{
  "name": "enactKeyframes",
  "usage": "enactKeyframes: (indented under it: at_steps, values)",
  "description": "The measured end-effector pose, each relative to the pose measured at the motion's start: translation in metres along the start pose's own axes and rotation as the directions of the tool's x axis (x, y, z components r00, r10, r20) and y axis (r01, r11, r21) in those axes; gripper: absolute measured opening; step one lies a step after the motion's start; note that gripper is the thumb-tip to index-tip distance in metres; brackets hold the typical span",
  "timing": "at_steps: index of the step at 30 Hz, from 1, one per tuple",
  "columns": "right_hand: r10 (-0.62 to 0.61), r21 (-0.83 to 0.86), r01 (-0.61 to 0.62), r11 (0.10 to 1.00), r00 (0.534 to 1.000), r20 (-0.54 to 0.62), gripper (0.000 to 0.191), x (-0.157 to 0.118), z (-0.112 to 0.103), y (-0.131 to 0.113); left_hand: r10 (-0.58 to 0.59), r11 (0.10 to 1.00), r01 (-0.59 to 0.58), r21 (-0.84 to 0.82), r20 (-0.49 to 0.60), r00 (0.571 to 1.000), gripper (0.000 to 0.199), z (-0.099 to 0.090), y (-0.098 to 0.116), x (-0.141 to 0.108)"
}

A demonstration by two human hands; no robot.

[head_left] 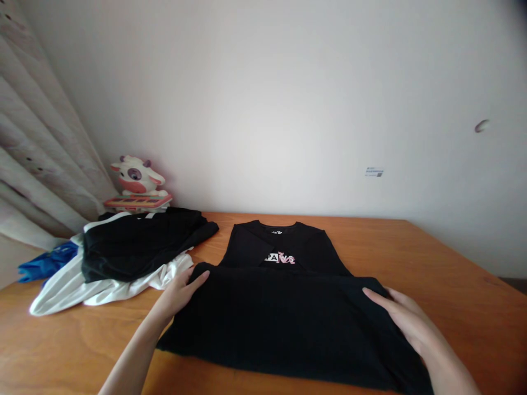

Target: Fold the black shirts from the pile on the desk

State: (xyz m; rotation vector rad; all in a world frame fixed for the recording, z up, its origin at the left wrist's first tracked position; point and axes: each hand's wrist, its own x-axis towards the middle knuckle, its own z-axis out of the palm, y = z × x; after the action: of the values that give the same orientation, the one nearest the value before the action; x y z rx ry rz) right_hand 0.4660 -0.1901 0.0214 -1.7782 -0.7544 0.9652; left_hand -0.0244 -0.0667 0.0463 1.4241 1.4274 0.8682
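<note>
A black shirt (284, 323) with a white and pink print on its chest lies on the wooden table, its neckline toward the wall. Its lower part is folded over toward the print and looks slightly raised at the near side. My left hand (181, 291) grips the left end of the fold, thumb on top and fingers partly hidden behind the cloth. At the right end of the same fold, my right hand (401, 310) pinches the fabric between thumb and fingers.
At the left of the table (453, 285) is a pile of black clothes (140, 241), white cloth (119, 291) and blue cloth (51, 262). A toy cow with a keyboard (138, 184) stands behind it. A curtain (37, 137) hangs at the left, a wall (267, 109) behind.
</note>
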Motion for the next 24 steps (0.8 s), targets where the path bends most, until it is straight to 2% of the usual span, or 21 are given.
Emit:
enactKeyframes:
  at_steps: [2, 4, 6, 7, 9, 11, 13, 15, 18, 20, 24]
  values:
    - [0.023, 0.038, -0.024, 0.999, 0.999, 0.030, 0.034, -0.005, 0.000, -0.005, 0.022, 0.988, -0.023, -0.152, -0.006, 1.000, 0.052, 0.001, 0.003, -0.003]
    - [0.050, 0.121, -0.065, 0.991, 0.991, 0.122, 0.034, -0.010, 0.000, -0.012, 0.059, 0.958, -0.058, -0.280, -0.007, 0.998, 0.054, 0.002, 0.006, -0.005]
    - [0.027, 0.196, -0.065, 0.978, 0.982, 0.187, 0.039, -0.011, 0.002, -0.018, 0.119, 0.930, -0.132, -0.342, -0.056, 0.991, 0.058, 0.003, 0.006, -0.003]
    - [-0.004, 0.229, -0.036, 0.973, 0.985, 0.172, 0.041, -0.008, 0.004, -0.020, 0.148, 0.926, -0.174, -0.334, -0.103, 0.984, 0.059, 0.003, 0.004, 0.000]
    - [-0.078, 0.258, 0.065, 0.964, 0.996, 0.040, 0.046, 0.002, 0.007, -0.018, 0.205, 0.937, -0.251, -0.242, -0.198, 0.959, 0.062, 0.003, -0.004, 0.011]
    - [-0.112, 0.179, 0.137, 0.974, 0.983, -0.145, 0.049, 0.016, 0.009, -0.012, 0.220, 0.961, -0.255, -0.109, -0.264, 0.939, 0.064, 0.001, -0.015, 0.023]
    - [-0.093, 0.035, 0.104, 0.994, 0.965, -0.244, 0.052, 0.025, 0.007, -0.002, 0.175, 0.982, -0.190, -0.025, -0.285, 0.942, 0.066, -0.001, -0.024, 0.031]
    - [-0.059, -0.087, 0.038, 0.995, 0.965, -0.255, 0.054, 0.026, -0.001, 0.010, 0.118, 0.992, -0.123, -0.001, -0.281, 0.952, 0.064, -0.005, -0.031, 0.028]
    - [-0.065, -0.175, 0.032, 0.984, 0.981, -0.185, 0.056, 0.010, -0.022, 0.028, 0.119, 0.993, -0.108, 0.057, -0.242, 0.963, 0.064, -0.012, -0.036, 0.004]
    - [-0.082, -0.223, 0.058, 0.973, 0.991, -0.103, 0.055, -0.007, -0.037, 0.037, 0.130, 0.982, -0.101, 0.161, -0.183, 0.974, 0.067, -0.016, -0.040, -0.020]
    - [-0.044, -0.347, 0.084, 0.934, 0.992, 0.121, 0.048, -0.041, -0.047, 0.035, 0.150, 0.937, -0.112, 0.331, -0.091, 0.985, 0.068, -0.020, -0.049, -0.056]
